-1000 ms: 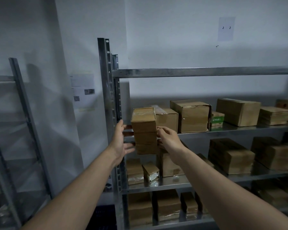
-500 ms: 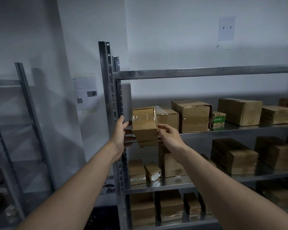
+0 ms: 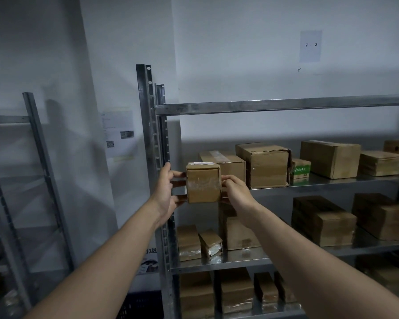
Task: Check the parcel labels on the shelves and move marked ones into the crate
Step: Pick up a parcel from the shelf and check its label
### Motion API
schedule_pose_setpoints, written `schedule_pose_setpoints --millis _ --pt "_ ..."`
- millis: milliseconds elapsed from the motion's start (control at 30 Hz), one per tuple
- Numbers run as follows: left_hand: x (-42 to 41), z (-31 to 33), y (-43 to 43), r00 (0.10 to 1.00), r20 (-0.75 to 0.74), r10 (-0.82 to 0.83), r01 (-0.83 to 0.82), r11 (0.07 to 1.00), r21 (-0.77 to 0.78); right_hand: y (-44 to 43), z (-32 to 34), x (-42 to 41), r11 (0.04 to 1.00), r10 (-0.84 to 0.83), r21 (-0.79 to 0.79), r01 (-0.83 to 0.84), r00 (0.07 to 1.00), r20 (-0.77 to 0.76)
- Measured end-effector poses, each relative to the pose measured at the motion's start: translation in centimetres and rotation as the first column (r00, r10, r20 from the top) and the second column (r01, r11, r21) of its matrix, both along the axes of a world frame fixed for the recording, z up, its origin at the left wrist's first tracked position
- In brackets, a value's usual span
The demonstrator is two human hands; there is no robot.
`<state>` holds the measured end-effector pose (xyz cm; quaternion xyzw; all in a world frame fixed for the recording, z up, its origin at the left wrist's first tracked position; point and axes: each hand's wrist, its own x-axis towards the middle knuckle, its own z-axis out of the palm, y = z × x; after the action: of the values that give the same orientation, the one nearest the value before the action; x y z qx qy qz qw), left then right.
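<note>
- While both hands hold one small parcel (image 3: pixel 203 186) up in front of the left end of the upper shelf (image 3: pixel 332 180), the checking looks barely begun. Many boxes (image 3: pixel 265 164) wait on the shelves, and the dark crate (image 3: pixel 139 305) sits low by the post, its inside out of sight.
- From either side the left hand (image 3: pixel 165 192) and right hand (image 3: pixel 236 189) grip the parcel, fingers curled against the cardboard.
- It is brown cardboard with glossy tape across the front and a white label (image 3: pixel 202 163) on top, too small to read.
</note>
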<state>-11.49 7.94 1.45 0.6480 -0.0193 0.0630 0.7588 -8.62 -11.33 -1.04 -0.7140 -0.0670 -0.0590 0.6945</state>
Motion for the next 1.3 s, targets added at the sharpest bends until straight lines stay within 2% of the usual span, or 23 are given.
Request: schedule_pose_setpoints --millis 200,467,767,967,1133,1300 --pt "0.2 -0.1 0.2 1.000 -0.023 0.008 -0.009 1.000 -0.015 0.4 -0.2 0.1 0.999 0.014 -0.028 -0.016 0.999 -0.045" --pt "0.2 -0.5 0.3 1.000 0.007 0.027 -0.028 0.994 0.105 0.5 -0.1 -0.3 1.000 0.014 -0.016 -0.015 0.998 -0.055" --pt "0.7 -0.8 -0.2 1.000 -0.004 -0.003 0.003 1.000 0.015 0.2 -0.3 0.5 0.999 0.030 0.014 -0.030 0.999 -0.036" --pt "1.2 -1.1 -0.6 1.000 -0.015 -0.014 0.013 0.999 -0.049 -0.1 -0.6 1.1 0.998 0.048 -0.030 -0.047 0.999 0.019" --pt "2.1 -1.5 -0.5 1.000 -0.014 0.002 -0.002 1.000 0.014 -0.3 -1.1 2.0 0.996 0.047 -0.075 -0.043 0.998 0.050" --pt "3.0 -1.5 -0.6 1.000 -0.014 0.011 -0.010 1.000 0.023 -0.7 -1.1 2.9 0.992 0.121 -0.033 -0.120 0.992 0.031"
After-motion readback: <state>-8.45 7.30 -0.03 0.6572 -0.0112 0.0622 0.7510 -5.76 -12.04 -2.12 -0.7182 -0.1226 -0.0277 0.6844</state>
